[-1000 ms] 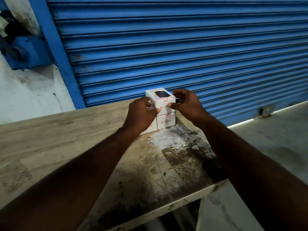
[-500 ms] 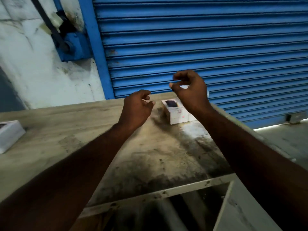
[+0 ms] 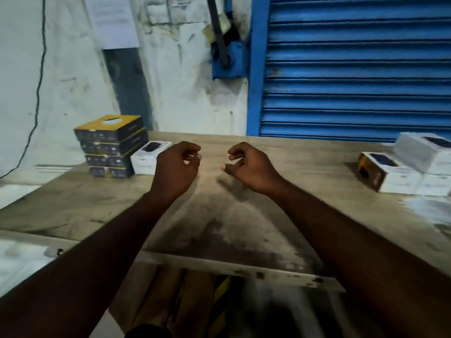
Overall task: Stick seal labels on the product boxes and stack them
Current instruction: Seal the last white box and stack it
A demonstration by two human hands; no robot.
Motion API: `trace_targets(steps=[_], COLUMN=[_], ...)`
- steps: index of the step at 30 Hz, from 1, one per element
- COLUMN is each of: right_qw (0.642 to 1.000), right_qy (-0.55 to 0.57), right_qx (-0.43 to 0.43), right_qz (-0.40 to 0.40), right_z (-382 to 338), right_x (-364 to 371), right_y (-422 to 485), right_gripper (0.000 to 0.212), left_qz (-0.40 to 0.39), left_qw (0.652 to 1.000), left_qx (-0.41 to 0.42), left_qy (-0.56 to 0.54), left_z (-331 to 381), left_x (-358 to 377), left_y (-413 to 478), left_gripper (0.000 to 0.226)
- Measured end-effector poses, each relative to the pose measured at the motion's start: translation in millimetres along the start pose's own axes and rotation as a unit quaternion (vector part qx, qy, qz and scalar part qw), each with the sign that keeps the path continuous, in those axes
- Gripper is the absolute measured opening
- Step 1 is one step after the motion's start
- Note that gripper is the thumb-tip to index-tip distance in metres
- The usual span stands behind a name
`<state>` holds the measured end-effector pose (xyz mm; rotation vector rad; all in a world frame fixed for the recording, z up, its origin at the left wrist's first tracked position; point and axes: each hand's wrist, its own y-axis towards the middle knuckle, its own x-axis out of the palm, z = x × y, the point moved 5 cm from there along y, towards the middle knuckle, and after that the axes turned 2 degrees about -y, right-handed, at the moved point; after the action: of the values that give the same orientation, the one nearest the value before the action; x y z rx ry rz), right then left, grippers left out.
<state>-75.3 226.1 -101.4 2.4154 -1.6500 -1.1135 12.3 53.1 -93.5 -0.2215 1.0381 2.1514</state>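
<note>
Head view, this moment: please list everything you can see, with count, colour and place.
dark boxes: four, black and yellow, stacked at the table's far left
lone box: one, white with a dark picture on top, just right of that stack
box pile: at least three, mostly white, table's right end, cut off by the frame
table: one, worn wood, under the hands
shutter: one, blue, behind the table on the right
wall: white, stained, behind on the left
paper sheet: one, white, high on the wall
cable: one, black, far left wall
left hand: loosely curled, holding nothing, over mid-table
right hand: likewise, beside it
</note>
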Motion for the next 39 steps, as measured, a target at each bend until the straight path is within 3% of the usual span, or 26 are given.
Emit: trace_targets(steps=[6, 11, 18, 21, 27, 39], right_qw=[0.996, 0.989, 0.987, 0.986, 0.983, 0.982], right_qy=[-0.043, -0.095, -0.106, -0.12, -0.129, -0.101], right_qx=[-0.036, -0.066, -0.069, -0.063, -0.1, -0.129], right_qz=[-0.066, -0.092, -0.098, -0.102, -0.08, -0.091], right_z=[-31.1, -43.5, -40.3, -37.6, -38.1, -23.9], right_x=[89.0, 142.8, 183.1, 191.3, 189.0, 165.1], right_y=[27.4, 53.1, 80.0, 87.1, 96.2, 96.3], right_gripper=[0.045, 0.054, 0.076, 0.081, 0.069, 0.057], left_qz=[0.037, 0.014, 0.021, 0.025, 0.007, -0.011], left_qw=[0.996, 0.987, 0.987, 0.989, 0.989, 0.991], left_qx=[-0.045, -0.103, -0.105, -0.097, -0.075, -0.134], left_qy=[0.064, 0.123, 0.118, 0.113, 0.129, 0.022], left_z=[-64.8, -109.5, -124.0, -126.3, -129.3, -131.7], left_x=[-57.9, -73.5, -66.5, -64.3, -58.0, -46.7], left_y=[1.6, 13.4, 20.8, 24.1, 28.3, 31.1], left_gripper=[0.026, 0.047, 0.048, 0.048, 0.054, 0.05])
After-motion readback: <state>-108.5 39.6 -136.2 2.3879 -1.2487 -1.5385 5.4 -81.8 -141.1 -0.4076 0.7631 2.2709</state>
